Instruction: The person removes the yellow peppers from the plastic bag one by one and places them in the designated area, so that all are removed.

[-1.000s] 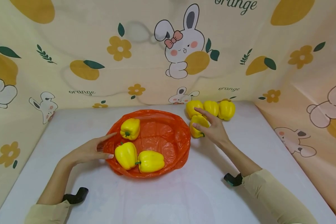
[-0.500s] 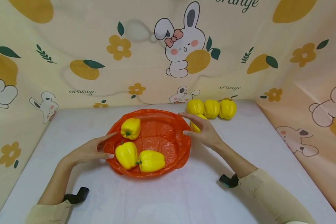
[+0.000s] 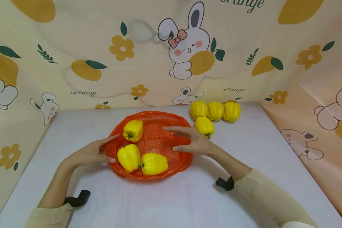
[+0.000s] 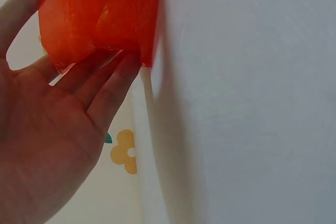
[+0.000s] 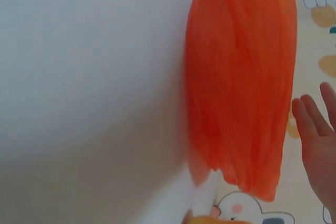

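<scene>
An orange-red plastic bag lies spread open like a shallow bowl on the white table. Three yellow bell peppers are inside: one bell pepper at the back left, another at the front left, and a third lying on its side at the front. My left hand touches the bag's left side with fingers extended; in the left wrist view the fingers reach against the bag's outer wall. Over the bag's right part hovers my right hand, fingers spread, nothing in it.
Just right of the bag sits a yellow bell pepper. Behind it, three more stand in a row, the middle pepper between two others. A printed cloth closes off the back and sides. Each wrist carries a black camera mount.
My right hand has moved left, away from the bell pepper beside the bag, and now reaches over the bag. That pepper stays on the table. My left hand has barely moved.
</scene>
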Motion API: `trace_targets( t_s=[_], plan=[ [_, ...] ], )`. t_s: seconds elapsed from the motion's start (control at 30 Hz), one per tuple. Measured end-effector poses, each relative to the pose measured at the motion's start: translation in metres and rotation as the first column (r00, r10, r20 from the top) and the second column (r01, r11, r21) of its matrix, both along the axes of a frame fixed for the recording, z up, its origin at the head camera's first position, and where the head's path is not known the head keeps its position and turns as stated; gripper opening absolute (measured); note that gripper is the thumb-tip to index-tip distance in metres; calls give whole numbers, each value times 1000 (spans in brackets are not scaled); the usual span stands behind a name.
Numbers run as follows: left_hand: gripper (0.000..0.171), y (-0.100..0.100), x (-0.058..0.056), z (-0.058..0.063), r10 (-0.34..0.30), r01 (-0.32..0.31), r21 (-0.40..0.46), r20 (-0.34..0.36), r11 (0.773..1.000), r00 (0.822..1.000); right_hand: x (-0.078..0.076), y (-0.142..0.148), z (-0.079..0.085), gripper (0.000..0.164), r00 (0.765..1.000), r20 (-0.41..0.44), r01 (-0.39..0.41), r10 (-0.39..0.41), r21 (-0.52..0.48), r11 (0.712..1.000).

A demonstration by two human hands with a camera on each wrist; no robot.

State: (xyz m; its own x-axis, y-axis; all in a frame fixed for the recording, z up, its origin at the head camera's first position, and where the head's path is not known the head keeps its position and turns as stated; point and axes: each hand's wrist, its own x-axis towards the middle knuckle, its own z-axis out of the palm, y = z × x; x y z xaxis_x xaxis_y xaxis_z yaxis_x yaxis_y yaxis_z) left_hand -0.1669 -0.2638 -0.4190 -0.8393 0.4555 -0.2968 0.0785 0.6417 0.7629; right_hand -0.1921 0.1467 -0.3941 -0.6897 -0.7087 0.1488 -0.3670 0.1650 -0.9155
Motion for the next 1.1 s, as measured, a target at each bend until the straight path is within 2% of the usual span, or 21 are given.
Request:
trace_targets(
  t_s=[0.13,0.4,0.6,0.83,1.1],
  plan=[
    [91,0,0,1,-2,2,3,-1,1000,1000,1,-7,-3,62,997,-28,-68,69,34,997],
    [91,2,-1,2,-6,5,-20,-21,1000,1000,4,-20,-5,61,987,-25,-155,160,130,979],
    [91,1,-1,1,-9,8,-16,-24,1000,1000,5,-32,-11,62,963,3,-269,271,116,956],
    [91,1,-1,1,-8,8,-19,-20,1000,1000,6,-42,-14,63,947,19,-319,321,169,932],
    [91,2,0,0,0,0,-14,-14,1000,1000,5,-50,-21,69,919,-41,-370,393,257,893]
  ],
)
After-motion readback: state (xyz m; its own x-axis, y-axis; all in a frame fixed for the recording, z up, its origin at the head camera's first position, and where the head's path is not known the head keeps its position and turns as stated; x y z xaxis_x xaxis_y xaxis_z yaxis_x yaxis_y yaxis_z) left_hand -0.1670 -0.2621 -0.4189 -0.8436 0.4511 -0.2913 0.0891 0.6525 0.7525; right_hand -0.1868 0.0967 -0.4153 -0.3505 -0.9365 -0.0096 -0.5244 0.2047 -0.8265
